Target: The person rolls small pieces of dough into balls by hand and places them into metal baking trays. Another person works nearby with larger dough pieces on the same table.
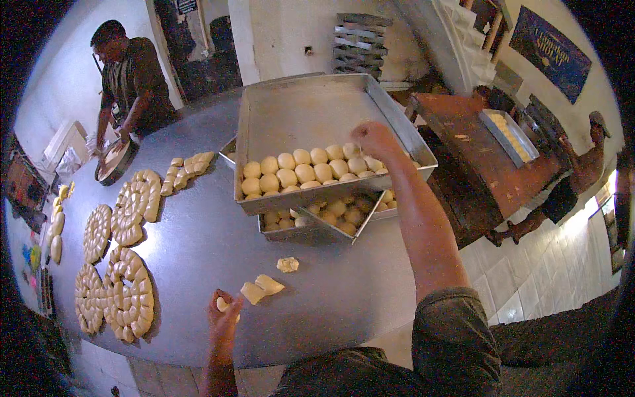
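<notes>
My left hand [225, 310] is curled around a piece of pale dough [222, 304] above the near edge of the metal table. Over a large rectangular metal tray [302, 111], my right hand [374, 139] is bent down at the end of the back row of round dough balls [304, 172]. Its fingertips are beside or on a ball; I cannot tell whether it grips one. The balls sit in rows along the tray's near side. Cut dough pieces [262, 289] and a small dough lump [287, 264] lie between my hands on the tabletop.
Beneath the large tray are smaller trays [342, 218] of dough balls, one set askew. Coils of cut dough [129, 293] cover the table's left. A person [134, 79] works at a round pan [114, 164]. Another person sits by a wooden table [466, 149] holding a tray [511, 136].
</notes>
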{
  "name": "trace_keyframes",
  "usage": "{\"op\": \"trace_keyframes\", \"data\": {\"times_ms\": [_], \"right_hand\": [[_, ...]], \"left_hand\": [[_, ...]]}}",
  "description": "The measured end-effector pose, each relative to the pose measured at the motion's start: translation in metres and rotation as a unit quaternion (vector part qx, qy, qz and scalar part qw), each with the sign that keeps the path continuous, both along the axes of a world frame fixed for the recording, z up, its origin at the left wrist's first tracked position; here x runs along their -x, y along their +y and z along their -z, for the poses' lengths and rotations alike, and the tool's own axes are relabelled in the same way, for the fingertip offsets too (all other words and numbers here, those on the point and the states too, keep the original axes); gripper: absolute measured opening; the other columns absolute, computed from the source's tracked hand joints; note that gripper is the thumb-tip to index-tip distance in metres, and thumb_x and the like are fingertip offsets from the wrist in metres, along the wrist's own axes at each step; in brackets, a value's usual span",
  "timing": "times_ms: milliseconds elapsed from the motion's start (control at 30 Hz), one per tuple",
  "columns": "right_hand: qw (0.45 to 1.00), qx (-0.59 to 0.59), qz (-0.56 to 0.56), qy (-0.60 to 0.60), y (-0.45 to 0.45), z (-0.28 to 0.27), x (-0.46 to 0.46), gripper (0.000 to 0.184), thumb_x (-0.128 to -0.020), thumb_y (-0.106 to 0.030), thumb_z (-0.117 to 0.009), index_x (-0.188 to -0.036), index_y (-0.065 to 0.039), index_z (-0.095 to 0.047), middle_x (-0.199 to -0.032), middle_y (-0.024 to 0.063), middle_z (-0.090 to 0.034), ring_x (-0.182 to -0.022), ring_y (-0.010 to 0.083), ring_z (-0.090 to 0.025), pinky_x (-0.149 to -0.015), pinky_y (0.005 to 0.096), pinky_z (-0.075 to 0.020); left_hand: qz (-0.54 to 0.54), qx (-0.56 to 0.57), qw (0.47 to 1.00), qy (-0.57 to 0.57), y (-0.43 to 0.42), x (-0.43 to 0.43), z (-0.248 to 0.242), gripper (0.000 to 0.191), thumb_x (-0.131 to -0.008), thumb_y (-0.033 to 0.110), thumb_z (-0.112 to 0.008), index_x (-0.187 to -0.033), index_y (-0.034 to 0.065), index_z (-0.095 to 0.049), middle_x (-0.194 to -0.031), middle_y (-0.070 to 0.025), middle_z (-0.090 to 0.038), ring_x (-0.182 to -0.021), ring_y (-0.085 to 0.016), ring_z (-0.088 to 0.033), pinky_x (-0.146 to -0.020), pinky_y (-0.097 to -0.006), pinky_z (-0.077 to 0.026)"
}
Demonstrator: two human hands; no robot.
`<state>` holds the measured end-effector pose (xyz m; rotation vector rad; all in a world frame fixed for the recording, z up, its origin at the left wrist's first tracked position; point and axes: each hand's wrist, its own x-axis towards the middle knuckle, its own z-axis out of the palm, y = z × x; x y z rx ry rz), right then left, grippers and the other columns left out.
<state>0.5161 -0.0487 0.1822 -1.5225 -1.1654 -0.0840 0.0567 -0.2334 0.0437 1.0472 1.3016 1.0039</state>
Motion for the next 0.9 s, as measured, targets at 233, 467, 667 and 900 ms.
{"op": "trace_keyframes", "data": {"times_ms": [233, 467, 667, 900], "right_hand": [[0.899, 0.133, -0.409, 0.083, -0.149, 0.036, 0.169, 0.032, -0.088, -0.019, -0.055, -0.116, -0.004, -0.053, -0.114, 0.0120, -0.055, -0.102, 0.0261, -0.054, -0.087, 0.0376, -0.0431], [0.900, 0.331, -0.241, 0.150, -0.282, 0.157, 0.166, 0.042, -0.083, -0.007, -0.055, -0.125, -0.007, -0.050, -0.126, 0.0143, -0.049, -0.121, 0.0354, -0.039, -0.102, 0.0464, -0.0319], [0.939, 0.251, 0.029, -0.233, -0.194, 0.168, 0.125, 0.050, -0.084, -0.036, -0.053, -0.124, -0.006, -0.048, -0.130, 0.0201, -0.045, -0.115, 0.0419, -0.042, -0.098, 0.0542, -0.0296], [0.907, 0.321, -0.025, -0.270, -0.230, 0.182, 0.116, 0.024, -0.077, -0.020, -0.062, -0.095, -0.005, -0.056, -0.101, 0.0163, -0.054, -0.098, 0.0359, -0.048, -0.085, 0.0484, -0.0378]], "left_hand": [[0.106, 0.120, 0.979, -0.128, -0.013, -0.012, -0.019, 0.045, -0.094, 0.032, -0.050, -0.126, 0.0020, -0.043, -0.123, -0.0094, -0.054, -0.114, -0.025, -0.052, -0.098, -0.0369, -0.041], [0.259, -0.148, 0.935, 0.191, 0.006, 0.006, 0.005, 0.042, -0.090, 0.021, -0.057, -0.128, 0.0052, -0.048, -0.124, -0.0142, -0.051, -0.110, -0.027, -0.052, -0.096, -0.0384, -0.041], [0.191, -0.326, 0.841, 0.387, 0.021, -0.011, 0.024, 0.047, -0.085, 0.013, -0.060, -0.130, 0.0088, -0.048, -0.119, -0.0162, -0.054, -0.103, -0.033, -0.052, -0.093, -0.0418, -0.041], [0.217, -0.263, 0.866, 0.366, 0.013, 0.094, 0.055, 0.036, -0.085, 0.007, -0.056, -0.121, 0.0057, -0.052, -0.108, -0.0162, -0.057, -0.100, -0.034, -0.052, -0.090, -0.0404, -0.041]]}}
